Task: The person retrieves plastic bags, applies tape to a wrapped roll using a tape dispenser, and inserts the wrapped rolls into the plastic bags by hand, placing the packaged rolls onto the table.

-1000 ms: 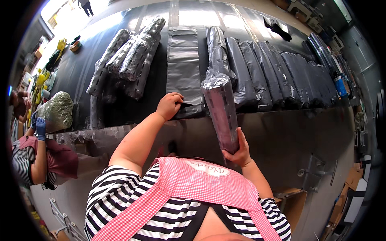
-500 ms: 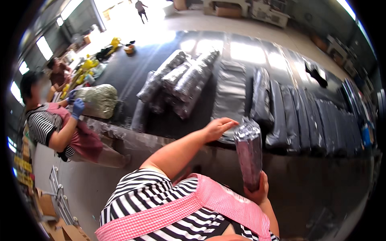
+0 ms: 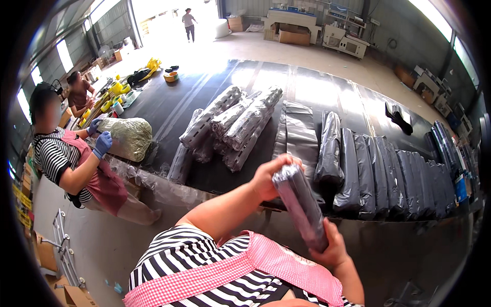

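In front of me, above the table's near edge, a long narrow package (image 3: 303,207) wrapped in shiny dark plastic slants up to the left. Its upper end is gripped by my left hand (image 3: 272,179), whose fingers curl over the top. Around the lower end my right hand (image 3: 332,245) is closed, thumb along the side. Just beyond the package, a flat dark-grey plastic bag (image 3: 299,125) lies on the table. To its right stretches a row of several similar dark wrapped packages (image 3: 352,171), lying side by side.
Silvery wrapped rolls (image 3: 250,120) are piled on the dark table (image 3: 179,97), left of the flat bag. At the left, a co-worker (image 3: 76,163) in blue gloves handles a greenish plastic-wrapped bundle (image 3: 125,138). A black object (image 3: 399,118) lies far right. A metal rack (image 3: 64,248) stands lower left.
My left hand, stretched out beside the package's top before, now grips that end. The package has tipped over to the left from nearly upright, still in my right hand.
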{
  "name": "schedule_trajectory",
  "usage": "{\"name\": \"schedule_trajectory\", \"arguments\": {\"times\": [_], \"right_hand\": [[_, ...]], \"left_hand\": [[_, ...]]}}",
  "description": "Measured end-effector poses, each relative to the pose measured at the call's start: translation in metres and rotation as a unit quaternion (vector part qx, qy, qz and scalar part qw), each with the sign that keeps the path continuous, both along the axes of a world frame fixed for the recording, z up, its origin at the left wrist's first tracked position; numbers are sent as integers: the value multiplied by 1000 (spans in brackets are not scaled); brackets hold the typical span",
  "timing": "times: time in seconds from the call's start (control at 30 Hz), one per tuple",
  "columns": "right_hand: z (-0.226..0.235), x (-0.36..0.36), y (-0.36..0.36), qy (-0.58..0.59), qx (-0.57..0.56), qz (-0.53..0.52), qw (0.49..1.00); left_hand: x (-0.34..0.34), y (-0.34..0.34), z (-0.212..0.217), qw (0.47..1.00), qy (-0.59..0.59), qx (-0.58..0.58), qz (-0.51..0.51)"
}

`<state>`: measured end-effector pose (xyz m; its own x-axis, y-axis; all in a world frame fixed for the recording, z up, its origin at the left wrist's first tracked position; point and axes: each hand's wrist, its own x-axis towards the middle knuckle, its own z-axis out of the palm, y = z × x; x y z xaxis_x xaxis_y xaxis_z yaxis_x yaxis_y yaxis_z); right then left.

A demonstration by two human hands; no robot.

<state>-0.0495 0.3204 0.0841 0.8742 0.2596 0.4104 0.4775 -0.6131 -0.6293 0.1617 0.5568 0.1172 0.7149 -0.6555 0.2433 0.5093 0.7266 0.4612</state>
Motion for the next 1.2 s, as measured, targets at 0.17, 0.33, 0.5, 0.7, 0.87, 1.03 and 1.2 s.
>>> {"name": "schedule_trajectory", "arguments": {"times": [0.17, 0.33, 0.5, 0.7, 0.87, 1.03, 1.2], "right_hand": [[88, 150, -12, -144, -163, -25, 976], [74, 280, 12, -238, -125, -175, 947], [-37, 245, 37, -21, -212, -113, 970], [-46, 131, 35, -35, -198, -109, 974], [-57, 55, 25, -13, 10, -281, 959], [-99, -52, -2, 199, 10, -371, 907], [-148, -175, -49, 284, 61, -518, 805]], "left_hand": [[72, 37, 56, 958, -195, -101, 182], [49, 25, 97, 732, -576, 12, 365], [58, -15, -68, 520, -766, 286, 246], [58, -18, -104, 480, -827, 238, 171], [60, -29, -90, 481, -830, 272, 76], [53, -18, -67, 447, -821, 349, 65], [47, -47, -94, 426, -830, 327, 151]]}}
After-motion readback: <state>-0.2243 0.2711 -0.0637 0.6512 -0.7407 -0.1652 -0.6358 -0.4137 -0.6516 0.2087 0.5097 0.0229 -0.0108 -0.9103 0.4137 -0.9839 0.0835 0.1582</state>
